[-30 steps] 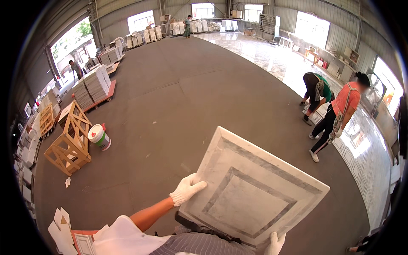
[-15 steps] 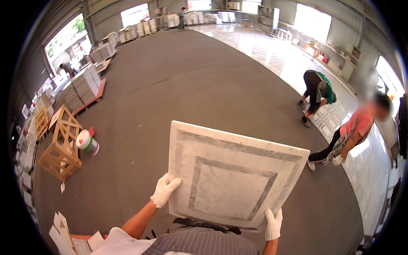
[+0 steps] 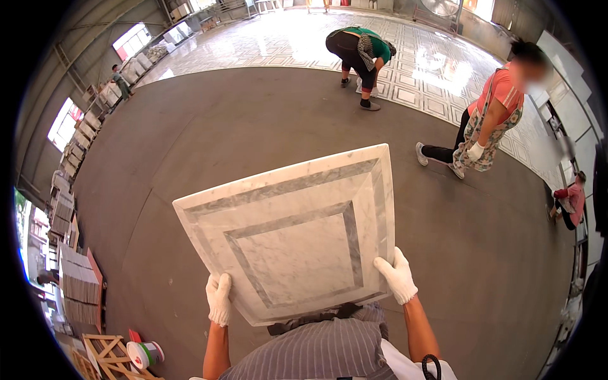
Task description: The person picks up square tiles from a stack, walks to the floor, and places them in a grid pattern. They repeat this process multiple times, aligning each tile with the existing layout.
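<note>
A square marble tile (image 3: 291, 253), white with two grey inlaid frames, is held up in front of my body, its far edge raised. My left hand (image 3: 219, 299), in a white knitted glove, grips its left edge near the lower corner, thumb on the patterned face. On the opposite edge, my right hand (image 3: 395, 276) in a matching glove clasps the tile with its thumb on top. The fingers behind the tile are hidden. Below its near edge shows a striped grey apron (image 3: 310, 351).
A bent-over person in green (image 3: 361, 54) works at the edge of the laid patterned tiles (image 3: 437, 69). Another person in an orange shirt and floral apron (image 3: 491, 120) strides at right. Stacked slabs (image 3: 79, 278), a wooden crate (image 3: 111, 354) and a white bucket (image 3: 144, 354) stand at left.
My view has swung to the right, and the tile has tilted the other way in it, its right far corner now higher. Both hands keep their hold. The person in orange has stepped along.
</note>
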A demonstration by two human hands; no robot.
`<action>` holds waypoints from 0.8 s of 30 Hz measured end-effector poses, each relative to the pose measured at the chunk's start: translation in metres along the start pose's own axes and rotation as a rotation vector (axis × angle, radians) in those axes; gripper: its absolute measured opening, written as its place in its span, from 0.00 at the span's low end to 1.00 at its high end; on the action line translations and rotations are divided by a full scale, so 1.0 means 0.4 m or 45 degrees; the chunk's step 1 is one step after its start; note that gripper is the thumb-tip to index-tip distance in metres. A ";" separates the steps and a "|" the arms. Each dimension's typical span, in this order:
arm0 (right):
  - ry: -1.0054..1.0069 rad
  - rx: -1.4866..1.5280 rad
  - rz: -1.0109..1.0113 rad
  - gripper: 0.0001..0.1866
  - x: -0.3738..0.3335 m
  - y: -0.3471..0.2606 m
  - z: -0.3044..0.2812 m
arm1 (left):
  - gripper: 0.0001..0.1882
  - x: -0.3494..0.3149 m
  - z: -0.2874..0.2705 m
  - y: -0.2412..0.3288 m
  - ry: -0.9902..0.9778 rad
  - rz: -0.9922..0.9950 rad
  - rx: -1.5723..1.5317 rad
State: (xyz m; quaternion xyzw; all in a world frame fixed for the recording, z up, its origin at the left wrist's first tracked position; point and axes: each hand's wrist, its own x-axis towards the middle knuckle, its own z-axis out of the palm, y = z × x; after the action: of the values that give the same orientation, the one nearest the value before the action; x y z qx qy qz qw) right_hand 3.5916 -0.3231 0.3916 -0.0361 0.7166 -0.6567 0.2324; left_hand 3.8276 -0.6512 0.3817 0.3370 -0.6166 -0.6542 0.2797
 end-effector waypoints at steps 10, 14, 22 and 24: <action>-0.063 -0.047 -0.039 0.20 0.171 -0.055 0.030 | 0.15 0.113 0.043 0.049 0.091 0.022 0.107; -0.172 -0.135 -0.055 0.20 0.378 -0.163 0.086 | 0.15 0.278 0.088 0.078 0.242 0.044 0.037; -0.184 -0.152 0.028 0.21 0.674 -0.237 0.068 | 0.12 0.492 0.309 0.168 0.305 0.044 0.039; -0.175 -0.162 0.067 0.21 0.748 -0.263 0.064 | 0.11 0.575 0.322 0.142 0.323 0.017 0.104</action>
State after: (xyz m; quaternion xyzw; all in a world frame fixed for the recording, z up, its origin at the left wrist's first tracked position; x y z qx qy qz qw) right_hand 3.3085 -0.4678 0.4059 -0.0767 0.7400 -0.5993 0.2955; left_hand 3.5817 -0.7559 0.4177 0.4240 -0.6047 -0.5789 0.3457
